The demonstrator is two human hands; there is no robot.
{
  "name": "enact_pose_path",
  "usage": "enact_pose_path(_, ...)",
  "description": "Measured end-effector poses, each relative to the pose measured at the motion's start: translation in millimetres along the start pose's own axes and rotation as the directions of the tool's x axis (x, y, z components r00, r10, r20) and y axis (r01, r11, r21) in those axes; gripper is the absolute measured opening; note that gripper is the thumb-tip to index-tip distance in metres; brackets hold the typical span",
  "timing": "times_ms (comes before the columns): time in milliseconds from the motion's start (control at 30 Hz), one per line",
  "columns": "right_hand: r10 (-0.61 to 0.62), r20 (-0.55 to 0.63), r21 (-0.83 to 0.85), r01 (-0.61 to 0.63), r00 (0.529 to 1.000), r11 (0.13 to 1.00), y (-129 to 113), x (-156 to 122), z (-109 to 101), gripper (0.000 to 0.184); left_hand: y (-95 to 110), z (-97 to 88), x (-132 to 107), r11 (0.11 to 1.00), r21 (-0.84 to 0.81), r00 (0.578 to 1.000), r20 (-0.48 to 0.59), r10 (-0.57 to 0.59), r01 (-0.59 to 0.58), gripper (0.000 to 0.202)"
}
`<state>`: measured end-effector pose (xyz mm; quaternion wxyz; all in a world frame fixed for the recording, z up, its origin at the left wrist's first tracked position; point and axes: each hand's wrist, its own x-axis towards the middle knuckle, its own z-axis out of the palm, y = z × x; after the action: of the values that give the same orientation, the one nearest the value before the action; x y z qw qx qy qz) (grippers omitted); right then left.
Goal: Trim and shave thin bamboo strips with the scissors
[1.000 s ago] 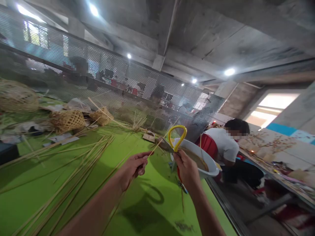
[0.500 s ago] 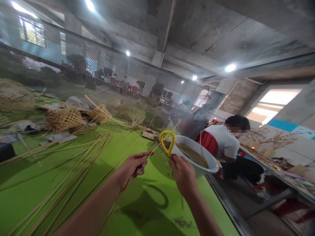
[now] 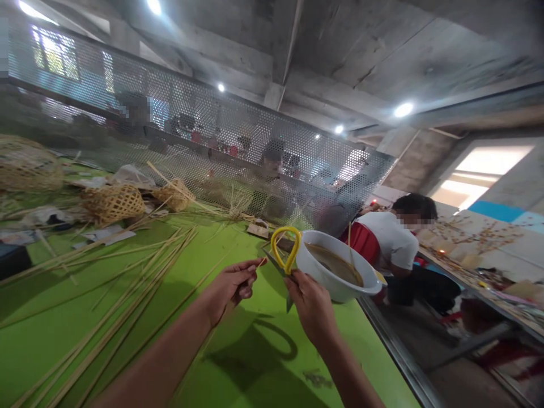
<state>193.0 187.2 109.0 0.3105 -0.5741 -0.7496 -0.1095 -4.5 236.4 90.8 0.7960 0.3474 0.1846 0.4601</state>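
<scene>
My left hand [image 3: 233, 286] pinches the tip of a thin bamboo strip [image 3: 262, 262] between thumb and fingers. Close on its right, my right hand [image 3: 309, 297] is closed on scissors with a yellow looped handle [image 3: 292, 262]. One blade shows below my right fingers; another metal edge slants toward my left fingertips. A white basin [image 3: 340, 294] of brownish water stands just beyond my right hand, with a strip leaning in it. Shadows of both hands and the handle fall on the green table [image 3: 238, 362].
Long bamboo strips [image 3: 127, 294] lie across the table's left side. Woven bamboo baskets [image 3: 113, 203] sit at the back left among paper and plastic scraps. A perforated metal screen [image 3: 221, 147] borders the far edge. A person in a white shirt [image 3: 393, 235] sits beyond the right edge.
The scissors have turned in my right hand, and a blade now shows beneath it. The strip piece that hung below that hand is out of view. Less strip shows past my left fingertips.
</scene>
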Motion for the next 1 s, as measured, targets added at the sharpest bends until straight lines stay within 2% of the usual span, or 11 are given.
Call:
enact_pose_path(133, 0.011, -0.056, -0.034, -0.013, 0.998, 0.999, -0.4, -0.4, 1.2, 0.026, -1.6, 0.2, 0.7, 1.000, 0.004, 1.000, 0.012, -0.005, 0.005, 0.034)
enact_pose_path(333, -0.014, 0.014, -0.007, 0.014, 1.000, 1.000, -5.8, -1.9, 2.0, 0.023, -2.1, 0.1, 1.9, 1.000, -0.010, 0.999, -0.034, -0.006, 0.006, 0.033)
enact_pose_path(467, 0.019, -0.045, -0.040, -0.021, 0.999, 0.999, -2.1, -2.3, 0.9, 0.024, -1.9, 1.4, 1.1, 1.000, 0.005, 1.000, -0.005, 0.000, 0.000, 0.035)
enact_pose_path(667, -0.031, 0.057, 0.006, 0.031, 0.998, 1.000, -10.0, -7.4, 4.8, 0.023, -3.5, -1.6, 6.2, 1.000, 0.005, 0.999, -0.054, 0.000, 0.001, 0.030)
enact_pose_path(767, -0.019, 0.008, 0.025, 0.018, 1.000, 1.000, -5.2, -4.3, 1.7, 0.022, -3.5, -0.5, 3.3, 0.999, 0.050, 0.999, -0.033, -0.011, 0.012, 0.035)
enact_pose_path(1000, 0.158, -0.136, -0.002, -0.159, 0.978, 0.987, 26.5, 6.1, -11.5, 0.023, 2.2, 7.2, -8.3, 0.979, 0.197, 0.995, 0.066, -0.074, 0.060, 0.039)
